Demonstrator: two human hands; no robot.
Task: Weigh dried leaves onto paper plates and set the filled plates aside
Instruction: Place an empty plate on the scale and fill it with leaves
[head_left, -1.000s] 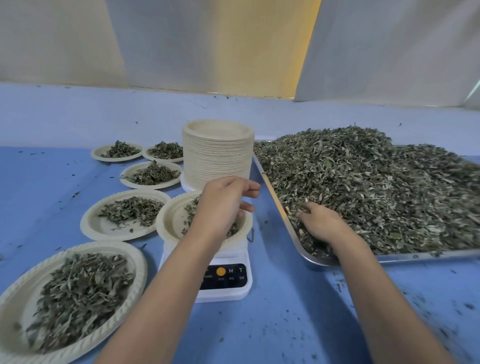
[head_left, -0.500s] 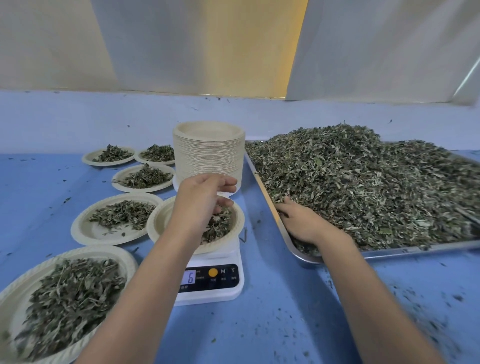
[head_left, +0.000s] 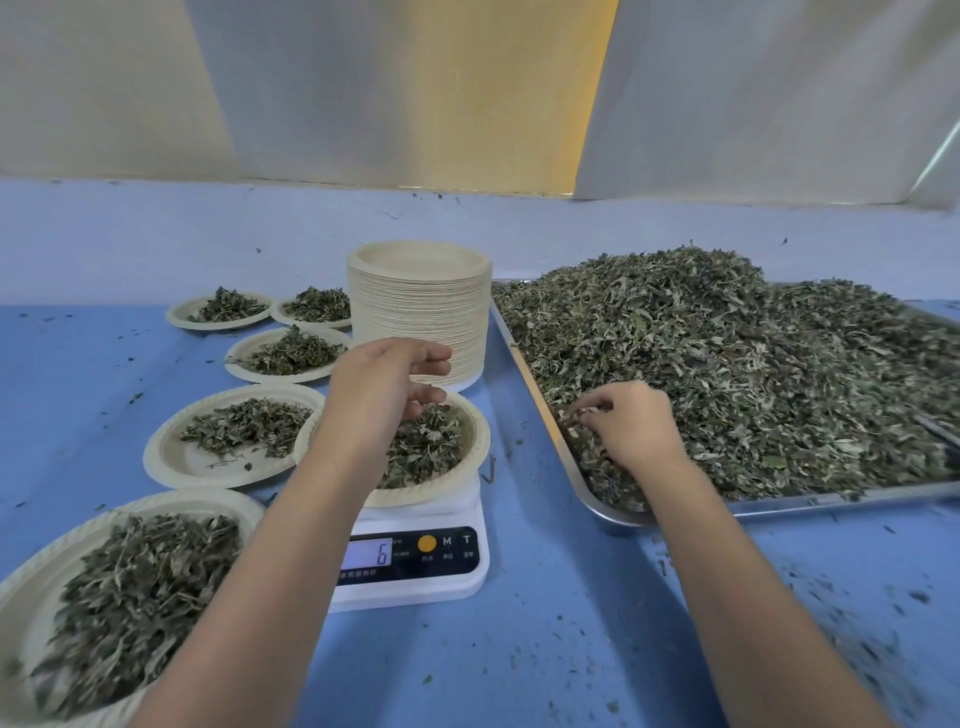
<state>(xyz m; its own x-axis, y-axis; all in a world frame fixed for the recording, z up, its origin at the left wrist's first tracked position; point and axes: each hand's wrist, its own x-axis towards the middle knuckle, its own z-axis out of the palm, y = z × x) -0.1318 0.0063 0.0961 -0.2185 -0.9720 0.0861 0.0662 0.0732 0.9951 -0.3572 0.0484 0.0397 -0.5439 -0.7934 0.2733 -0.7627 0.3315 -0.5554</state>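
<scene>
Squarely at the near middle of the blue table (head_left: 545, 623) sits a white scale (head_left: 415, 577), its display reading 6, and a paper plate (head_left: 470, 462) with a small heap of leaves rests on it. Above that plate hovers the left hand (head_left: 384, 395), its fingers (head_left: 434, 358) half curled; whether they hold any leaves I cannot tell. At three o'clock from the scale lies a metal tray (head_left: 831, 501) heaped with dried leaves (head_left: 753, 374), and the right hand (head_left: 631, 428) is down in the heap's near left corner, fingers curled round a pinch of them. A tall stack of empty plates (head_left: 421, 312) stands at twelve o'clock. Five filled plates (head_left: 176, 462) lie from seven to eleven o'clock.
</scene>
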